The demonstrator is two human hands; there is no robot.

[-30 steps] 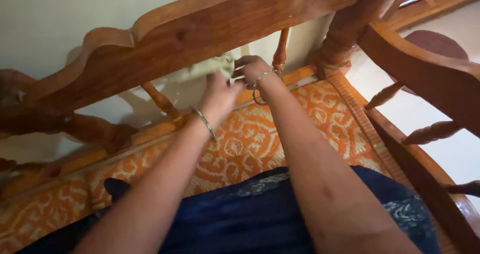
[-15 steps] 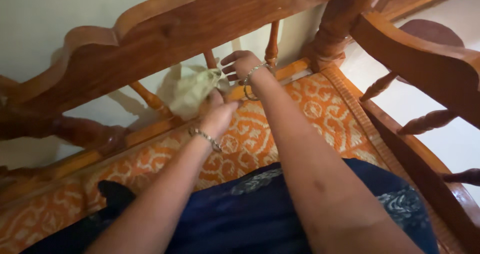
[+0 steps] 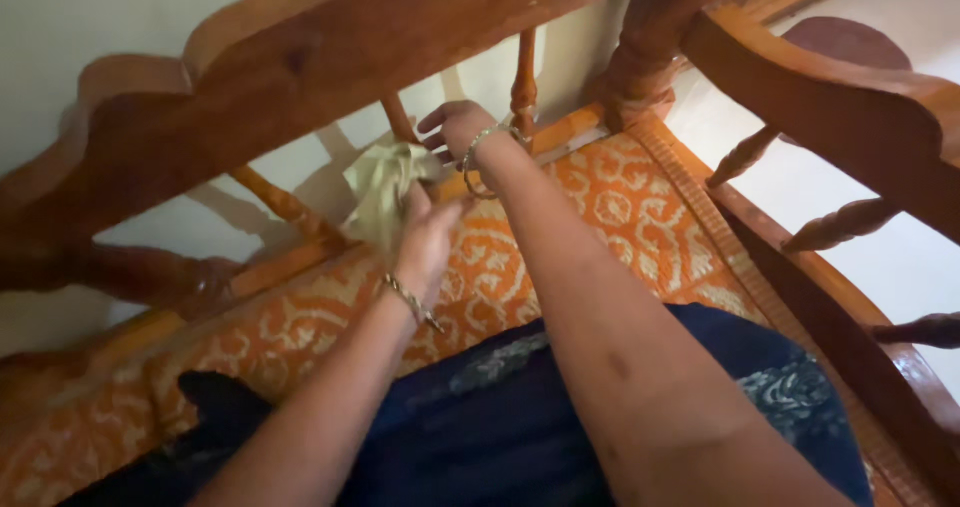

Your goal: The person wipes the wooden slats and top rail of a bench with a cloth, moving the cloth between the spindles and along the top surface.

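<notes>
Pinching a pale green cloth (image 3: 385,189), the left hand (image 3: 428,235) presses it against a slanted spindle (image 3: 280,205) below the wooden backrest (image 3: 330,57). Right hand (image 3: 455,127) rests half-open beside it. Cloth looks soft, light, crumpled; best gripped bunched at its lower fold.

Cloth (image 3: 380,192) pulled lower along spindle (image 3: 400,122); left hand (image 3: 428,239) dropped beneath it; right hand (image 3: 458,129) shifted right.

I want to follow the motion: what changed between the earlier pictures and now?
The pale green cloth slid left and lower along the wooden backrest, gripped by the left hand. The right hand stayed by the spindles, fingers loose. The orange seat cushion is unchanged.
</notes>
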